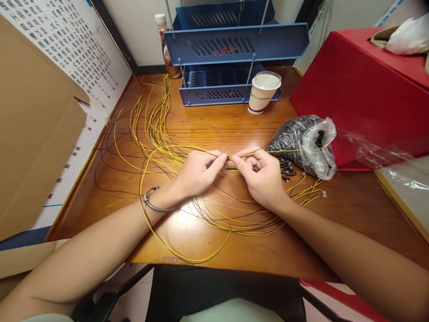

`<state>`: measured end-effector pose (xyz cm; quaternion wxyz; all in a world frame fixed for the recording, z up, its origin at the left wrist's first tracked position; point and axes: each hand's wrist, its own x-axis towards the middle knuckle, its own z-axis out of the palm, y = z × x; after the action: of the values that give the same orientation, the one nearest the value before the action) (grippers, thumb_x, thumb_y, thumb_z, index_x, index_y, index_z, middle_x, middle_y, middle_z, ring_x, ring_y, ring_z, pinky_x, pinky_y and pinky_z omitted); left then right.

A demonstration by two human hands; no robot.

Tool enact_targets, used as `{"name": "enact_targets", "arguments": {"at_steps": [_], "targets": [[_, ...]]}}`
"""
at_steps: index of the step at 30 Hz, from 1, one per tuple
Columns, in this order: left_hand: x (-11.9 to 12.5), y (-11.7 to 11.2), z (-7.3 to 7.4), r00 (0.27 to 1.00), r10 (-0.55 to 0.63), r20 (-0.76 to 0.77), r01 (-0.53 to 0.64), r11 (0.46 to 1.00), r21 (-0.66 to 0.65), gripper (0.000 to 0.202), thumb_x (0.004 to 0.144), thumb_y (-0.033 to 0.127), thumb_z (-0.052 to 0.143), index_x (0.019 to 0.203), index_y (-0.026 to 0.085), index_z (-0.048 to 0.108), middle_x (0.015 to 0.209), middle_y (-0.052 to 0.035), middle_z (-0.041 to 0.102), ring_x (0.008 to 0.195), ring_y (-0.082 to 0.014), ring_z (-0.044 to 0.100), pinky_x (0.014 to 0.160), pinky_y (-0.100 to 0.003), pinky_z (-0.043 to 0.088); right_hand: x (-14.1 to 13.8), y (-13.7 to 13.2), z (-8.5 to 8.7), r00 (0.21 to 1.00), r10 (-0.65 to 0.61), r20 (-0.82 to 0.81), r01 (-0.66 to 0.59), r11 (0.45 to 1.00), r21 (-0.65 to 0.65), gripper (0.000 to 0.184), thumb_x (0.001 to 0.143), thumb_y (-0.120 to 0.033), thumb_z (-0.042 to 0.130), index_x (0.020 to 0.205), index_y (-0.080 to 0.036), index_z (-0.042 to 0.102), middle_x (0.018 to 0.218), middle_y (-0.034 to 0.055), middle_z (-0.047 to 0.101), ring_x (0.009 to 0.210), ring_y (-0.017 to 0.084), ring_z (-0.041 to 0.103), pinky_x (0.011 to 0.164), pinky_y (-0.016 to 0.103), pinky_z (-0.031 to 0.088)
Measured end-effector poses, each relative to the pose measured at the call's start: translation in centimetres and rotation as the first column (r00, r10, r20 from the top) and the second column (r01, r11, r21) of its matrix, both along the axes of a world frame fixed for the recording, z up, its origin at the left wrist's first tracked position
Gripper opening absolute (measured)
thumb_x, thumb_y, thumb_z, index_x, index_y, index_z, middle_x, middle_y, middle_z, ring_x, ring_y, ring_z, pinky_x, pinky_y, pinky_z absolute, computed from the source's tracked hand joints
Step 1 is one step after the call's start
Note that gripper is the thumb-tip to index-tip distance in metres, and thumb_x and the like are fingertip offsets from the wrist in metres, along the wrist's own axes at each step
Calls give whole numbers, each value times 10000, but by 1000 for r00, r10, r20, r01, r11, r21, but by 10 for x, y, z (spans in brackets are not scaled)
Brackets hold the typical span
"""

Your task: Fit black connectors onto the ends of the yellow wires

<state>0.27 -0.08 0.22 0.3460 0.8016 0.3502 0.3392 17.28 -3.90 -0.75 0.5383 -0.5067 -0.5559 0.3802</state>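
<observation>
Over the middle of the table, my left hand (202, 173) and my right hand (263, 175) pinch close together, fingertips almost touching. A small black piece, too small to identify, shows between them on a thin yellow and black wire (284, 151). That wire runs out past my right fingers toward the plastic bag and loops back on the left side. Beneath and around both hands lies a loose bundle of similar yellow and black wires (161, 117). Several black-ended pieces (287, 168) lie just right of my right hand, and white connectors (323, 194) tip some wires.
A clear bag (295, 136) of black parts sits at right, before a red box (362, 89). Behind stand a paper cup (262, 96), a blue file rack (234, 44) and a bottle (170, 58). Cardboard (33, 125) leans at left; the wooden table (187, 237) ends near my body.
</observation>
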Motion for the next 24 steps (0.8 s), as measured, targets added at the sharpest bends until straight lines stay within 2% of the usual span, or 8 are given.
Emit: {"name": "enact_targets", "arguments": {"at_steps": [4,10,17,24], "targets": [[0,0,0,1000,-7,-11,7,1000,1,431,1008,275,467,682,138,713,641,-29,685,595,-105,620,562,-216,441,1,1,-1,998,10,56,-11,1000,3,146,851,-271,663,760,-186,588,477,-107,339,433,61,283,440,241,214],[0,0,-1,1000,-12,-21,12,1000,6,445,1012,276,465,657,133,693,629,-23,674,564,-93,594,562,-214,431,1,1,-2,995,27,94,-26,1000,-6,123,856,-274,661,808,-164,639,479,-108,337,438,64,281,446,247,214],[0,-1,-1,1000,-13,-5,13,1000,8,443,1013,280,465,664,137,697,666,-32,693,599,-101,617,565,-213,439,1,-1,-1,999,8,-36,-7,1000,12,124,869,-290,666,855,-193,591,496,-116,335,439,67,287,453,243,214],[0,0,0,999,-33,13,33,999,-10,439,1007,269,476,652,141,701,705,-42,729,637,-107,652,593,-213,463,-1,1,0,999,21,-26,-21,1000,-9,120,861,-275,656,816,-192,583,482,-115,336,431,65,284,440,239,204]]}}
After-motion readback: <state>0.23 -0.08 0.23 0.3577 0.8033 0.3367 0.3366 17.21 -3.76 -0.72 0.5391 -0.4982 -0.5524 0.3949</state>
